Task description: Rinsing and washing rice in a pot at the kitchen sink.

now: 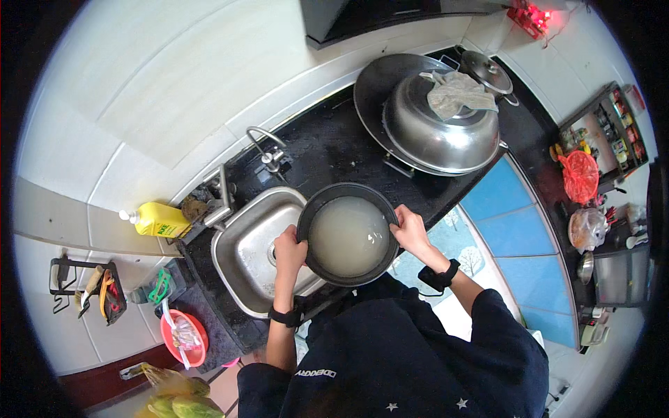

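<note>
Between my two hands is a round dark pot [349, 235] filled with cloudy whitish liquid. What lies beneath the liquid cannot be made out. My left hand [290, 248] grips the pot's left rim, and my right hand [412, 231] grips the right rim. The pot is held over the right edge of a stainless steel sink [245, 251] and the black countertop [334, 151], covering part of both. Behind the sink stands a steel gooseneck tap [272, 157]; a second metal faucet [225, 196] is at its back left corner.
A large wok [373, 89] with a domed metal lid [439, 136] and a grey cloth [454, 94] sits to the right. Yellow detergent bottle [159, 220] and red basin [198, 352] are at left. A lidded pot [486, 70] stands in the far right corner.
</note>
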Available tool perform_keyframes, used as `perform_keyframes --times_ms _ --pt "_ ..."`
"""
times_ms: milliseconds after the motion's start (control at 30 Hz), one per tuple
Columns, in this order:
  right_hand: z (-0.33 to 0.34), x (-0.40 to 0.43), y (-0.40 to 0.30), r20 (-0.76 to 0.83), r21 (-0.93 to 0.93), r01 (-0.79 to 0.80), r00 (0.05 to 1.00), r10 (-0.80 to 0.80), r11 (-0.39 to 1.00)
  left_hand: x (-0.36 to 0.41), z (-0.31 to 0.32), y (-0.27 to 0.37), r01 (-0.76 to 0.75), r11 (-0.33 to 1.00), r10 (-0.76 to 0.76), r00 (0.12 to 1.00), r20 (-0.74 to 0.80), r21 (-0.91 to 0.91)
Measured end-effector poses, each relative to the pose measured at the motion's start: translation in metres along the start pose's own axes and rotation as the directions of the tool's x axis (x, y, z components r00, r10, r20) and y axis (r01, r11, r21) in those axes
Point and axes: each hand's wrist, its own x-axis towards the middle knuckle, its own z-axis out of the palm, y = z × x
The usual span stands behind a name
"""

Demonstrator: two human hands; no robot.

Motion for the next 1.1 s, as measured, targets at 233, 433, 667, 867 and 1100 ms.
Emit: perform_keyframes --times_ms 233,433,667,867,1100 --pt "-0.04 0.01 0.048 -0.065 -0.029 0.032 0.997 -0.034 0.999 0.008 0.065 0.011 -0.008 1.0 0.008 1.0 0.028 -0.014" --pt "-0.048 0.009 0.055 -0.036 0.01 -0.038 0.999 0.038 0.999 0.01 0.08 0.016 0.009 1.0 -0.009 1.0 0.016 -0.009" --pt "-0.04 0.017 0.003 0.002 -0.134 0.38 0.924 -0.384 0.915 0.003 0.086 0.068 -0.362 0.863 0.425 0.897 -0.12 0.352" --pt "0.026 0.071 0.038 0.242 0.054 0.194 0.949 -0.201 0.98 0.045 0.139 0.055 -0.342 0.792 0.11 0.895 0.432 0.506" --pt "0.065 0.107 0.088 0.486 -0.446 -0.064 0.82 0.302 0.893 0.081 0.201 0.018 -0.164 0.87 -0.125 0.84 0.529 0.465"
